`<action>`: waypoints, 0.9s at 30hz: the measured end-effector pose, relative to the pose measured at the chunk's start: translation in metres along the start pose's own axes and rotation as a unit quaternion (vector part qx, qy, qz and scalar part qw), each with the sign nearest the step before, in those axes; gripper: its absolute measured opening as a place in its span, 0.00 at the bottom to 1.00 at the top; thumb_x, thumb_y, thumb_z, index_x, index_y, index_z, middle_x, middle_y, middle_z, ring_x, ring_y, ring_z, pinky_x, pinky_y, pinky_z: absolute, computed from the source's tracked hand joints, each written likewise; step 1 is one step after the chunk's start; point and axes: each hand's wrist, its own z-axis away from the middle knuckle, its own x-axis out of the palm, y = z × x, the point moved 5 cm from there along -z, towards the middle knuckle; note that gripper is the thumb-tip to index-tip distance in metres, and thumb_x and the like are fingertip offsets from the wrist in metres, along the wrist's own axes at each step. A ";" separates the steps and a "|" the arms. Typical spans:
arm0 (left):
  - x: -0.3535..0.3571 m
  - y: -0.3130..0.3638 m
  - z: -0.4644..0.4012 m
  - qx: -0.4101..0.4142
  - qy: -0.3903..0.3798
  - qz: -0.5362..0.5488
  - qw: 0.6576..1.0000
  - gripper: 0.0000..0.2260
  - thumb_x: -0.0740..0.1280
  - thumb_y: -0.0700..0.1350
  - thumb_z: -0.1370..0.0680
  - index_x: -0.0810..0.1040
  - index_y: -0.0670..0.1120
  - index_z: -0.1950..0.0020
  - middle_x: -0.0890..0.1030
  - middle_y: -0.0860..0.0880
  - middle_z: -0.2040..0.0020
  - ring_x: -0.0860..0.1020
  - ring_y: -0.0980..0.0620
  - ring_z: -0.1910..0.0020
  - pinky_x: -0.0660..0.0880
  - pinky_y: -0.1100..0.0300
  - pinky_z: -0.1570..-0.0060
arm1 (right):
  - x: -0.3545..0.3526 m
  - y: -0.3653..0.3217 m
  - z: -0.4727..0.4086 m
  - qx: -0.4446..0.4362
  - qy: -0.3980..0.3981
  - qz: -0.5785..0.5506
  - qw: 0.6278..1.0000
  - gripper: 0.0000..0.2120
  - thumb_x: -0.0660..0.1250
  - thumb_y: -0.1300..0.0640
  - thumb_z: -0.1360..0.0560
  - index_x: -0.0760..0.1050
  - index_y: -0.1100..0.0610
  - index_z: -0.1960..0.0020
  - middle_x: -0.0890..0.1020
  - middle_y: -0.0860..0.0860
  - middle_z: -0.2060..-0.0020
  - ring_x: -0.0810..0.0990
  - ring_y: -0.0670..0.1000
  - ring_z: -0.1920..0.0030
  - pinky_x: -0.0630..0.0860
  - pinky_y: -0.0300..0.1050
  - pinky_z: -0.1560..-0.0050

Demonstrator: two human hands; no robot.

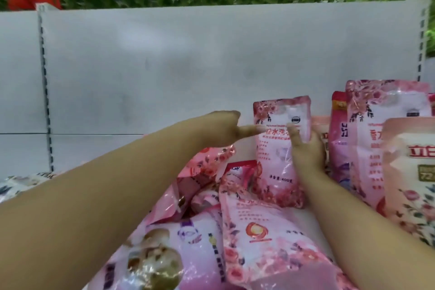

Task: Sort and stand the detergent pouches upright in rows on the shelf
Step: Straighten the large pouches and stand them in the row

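currently the step in hand is standing one pouch upright on the shelf, just left of the row of standing pouches at the right; the pouch stands near the white back panel, its base on or just above the shelf floor, partly hidden behind a flat pouch; whether it bears its own weight cannot be told.

the right hand holds the pouch from its right edge, fingers laid across the front face, thumb hidden behind; the grip looks light, a steadying hold rather than a clamp; the forearm comes in from the lower right.

the left hand reaches in from the lower left, a finger extended so that the tip touches the pouch's upper left edge; the other fingers look curled under, holding nothing.

judged next move: square the pouch against its neighbour, release both hands slowly, and check that it does not slump; then take a pouch from the heap lying flat at the lower centre; the heap mixes prints, so matching by design is called for before placing; the soft, liquid-filled pouches are likely to sag or topple if released off-balance.
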 end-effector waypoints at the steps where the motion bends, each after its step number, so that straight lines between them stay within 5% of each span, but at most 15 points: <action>1: -0.003 0.000 -0.012 -0.015 0.012 -0.004 1.000 0.33 0.52 0.66 0.26 0.68 0.40 0.36 0.75 0.41 0.43 0.72 0.48 0.49 0.68 0.55 0.45 | 0.000 0.004 -0.002 0.006 -0.006 0.006 1.000 0.29 0.66 0.46 0.27 0.67 0.61 0.33 0.77 0.57 0.40 0.75 0.57 0.39 0.71 0.45 0.45; 4: -0.006 0.005 -0.040 -0.053 0.041 0.001 0.998 0.25 0.54 0.66 0.26 0.68 0.42 0.61 0.69 0.47 0.64 0.69 0.50 0.65 0.66 0.58 0.63 | -0.001 0.008 -0.003 0.016 -0.008 0.027 0.999 0.34 0.70 0.48 0.29 0.61 0.58 0.28 0.72 0.55 0.34 0.72 0.56 0.36 0.68 0.46 0.39; 6: -0.002 0.009 -0.052 -0.067 0.050 0.054 0.995 0.26 0.56 0.64 0.24 0.72 0.39 0.54 0.73 0.46 0.60 0.74 0.45 0.57 0.66 0.58 0.58 | -0.004 0.009 -0.004 0.027 -0.001 0.001 1.000 0.33 0.70 0.51 0.29 0.61 0.57 0.28 0.73 0.53 0.35 0.72 0.53 0.37 0.67 0.42 0.40; 8: 0.006 0.008 -0.068 -0.091 0.066 0.210 0.971 0.30 0.61 0.62 0.26 0.72 0.36 0.40 0.77 0.44 0.46 0.75 0.42 0.44 0.70 0.59 0.49 | -0.006 0.009 -0.004 0.036 0.004 -0.029 0.999 0.28 0.68 0.52 0.27 0.64 0.58 0.30 0.76 0.50 0.43 0.73 0.48 0.43 0.67 0.36 0.46; 11: 0.034 0.011 -0.083 -0.145 0.065 0.484 0.861 0.45 0.69 0.62 0.31 0.49 0.44 0.25 0.64 0.38 0.29 0.68 0.38 0.34 0.71 0.44 0.39 | -0.003 0.010 -0.008 0.040 0.009 -0.036 0.999 0.23 0.67 0.50 0.26 0.70 0.60 0.36 0.78 0.52 0.48 0.76 0.50 0.46 0.69 0.36 0.52; 14: 0.065 0.008 -0.091 -0.176 0.088 0.525 0.828 0.51 0.70 0.60 0.31 0.33 0.49 0.26 0.54 0.39 0.25 0.62 0.36 0.30 0.67 0.40 0.36 | 0.000 0.018 -0.012 0.050 0.020 -0.004 0.999 0.27 0.66 0.47 0.27 0.68 0.61 0.33 0.78 0.56 0.42 0.77 0.55 0.42 0.69 0.42 0.48; 18: 0.074 -0.002 -0.094 -0.152 0.145 0.586 0.783 0.36 0.75 0.49 0.32 0.55 0.49 0.34 0.70 0.41 0.35 0.74 0.38 0.42 0.73 0.42 0.43 | 0.002 0.026 -0.013 0.034 0.002 0.100 0.994 0.30 0.59 0.42 0.25 0.62 0.60 0.30 0.75 0.57 0.38 0.75 0.56 0.40 0.68 0.42 0.49; 22: 0.075 -0.011 -0.092 -0.170 0.216 0.599 0.752 0.32 0.77 0.50 0.34 0.64 0.45 0.38 0.75 0.41 0.39 0.77 0.37 0.44 0.75 0.41 0.45 | 0.014 0.038 -0.009 0.081 -0.051 0.189 0.977 0.40 0.59 0.36 0.27 0.51 0.58 0.25 0.65 0.58 0.29 0.64 0.59 0.30 0.62 0.52 0.33; 27: 0.074 -0.006 -0.088 -0.129 0.273 0.593 0.747 0.21 0.75 0.49 0.31 0.68 0.46 0.46 0.78 0.46 0.45 0.78 0.42 0.47 0.76 0.46 0.46 | 0.021 0.057 -0.004 0.229 -0.087 0.146 0.959 0.42 0.60 0.33 0.30 0.61 0.62 0.29 0.70 0.60 0.33 0.70 0.60 0.34 0.66 0.54 0.34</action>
